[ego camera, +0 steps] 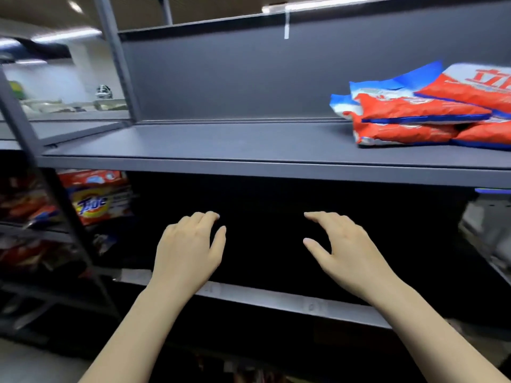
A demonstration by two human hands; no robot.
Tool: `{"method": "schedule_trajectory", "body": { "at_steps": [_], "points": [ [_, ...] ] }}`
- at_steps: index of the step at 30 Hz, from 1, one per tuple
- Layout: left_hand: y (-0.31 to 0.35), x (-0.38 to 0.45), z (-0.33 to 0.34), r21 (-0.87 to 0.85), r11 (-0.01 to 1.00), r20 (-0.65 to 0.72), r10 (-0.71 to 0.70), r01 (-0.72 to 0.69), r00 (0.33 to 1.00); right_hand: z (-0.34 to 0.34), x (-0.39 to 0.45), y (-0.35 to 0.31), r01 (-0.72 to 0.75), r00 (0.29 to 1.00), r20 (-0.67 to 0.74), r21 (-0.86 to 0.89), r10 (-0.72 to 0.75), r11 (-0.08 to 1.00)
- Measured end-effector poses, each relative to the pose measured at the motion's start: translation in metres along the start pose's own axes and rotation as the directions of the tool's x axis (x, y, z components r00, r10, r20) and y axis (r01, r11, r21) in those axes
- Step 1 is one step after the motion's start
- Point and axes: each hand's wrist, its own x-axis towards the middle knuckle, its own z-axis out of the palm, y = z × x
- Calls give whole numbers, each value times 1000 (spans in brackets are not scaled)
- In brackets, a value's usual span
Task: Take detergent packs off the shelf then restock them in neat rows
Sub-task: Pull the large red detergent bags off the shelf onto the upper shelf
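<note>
Detergent packs (pixel 431 114), red and blue, lie piled at the right end of the grey shelf (pixel 221 145), under ceiling lamps. Nearer, the left hand (pixel 188 252) and right hand (pixel 345 250) hover before the dark lower shelf, each grip spread, holding nothing. A Tide box (pixel 96 200) stands at the left.
</note>
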Motion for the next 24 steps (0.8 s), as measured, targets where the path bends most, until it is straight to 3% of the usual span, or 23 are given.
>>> {"method": "schedule_trajectory", "body": {
  "at_steps": [13, 24],
  "points": [
    [-231, -63, -13, 71, 983, 3, -169, 169, 986, 136, 38, -182, 85, 989, 118, 45, -90, 995],
    [-380, -86, -24, 87, 948, 71, -313, 306, 947, 226, 86, -303, 166, 964, 199, 72, -178, 983]
  ]
}}
